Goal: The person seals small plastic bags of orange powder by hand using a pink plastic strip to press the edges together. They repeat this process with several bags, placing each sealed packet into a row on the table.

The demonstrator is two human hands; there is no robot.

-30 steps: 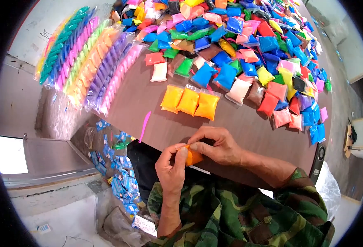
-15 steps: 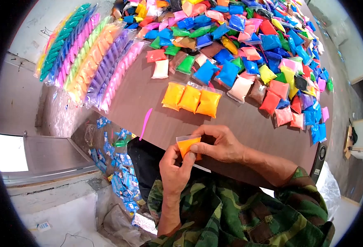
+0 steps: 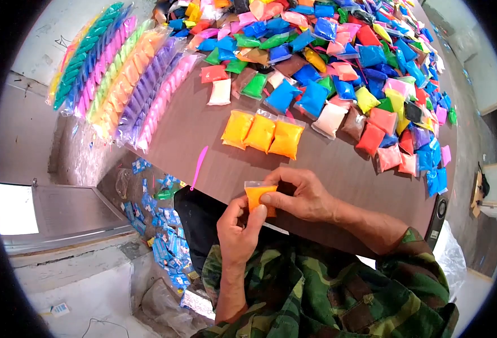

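Between both hands, over the table's near edge, is a small clear bag of orange-yellow clay-like filling. My left hand pinches its lower left side. Thumb and fingers of my right hand grip its right side. The fingers cover part of the bag's lower half. Just beyond my hands lie similar orange-yellow bags, side by side in a short row. Left of them on the table is a thin pink plastic tool.
A large pile of small multicoloured bags covers the far side of the brown table. Long packs of twisted coloured pieces overhang its left edge. Blue packets litter the floor at lower left.
The bag in my hands has turned slightly more upright, and its front shows more. Both hands have shifted only a little; the bags on the table lie as before.
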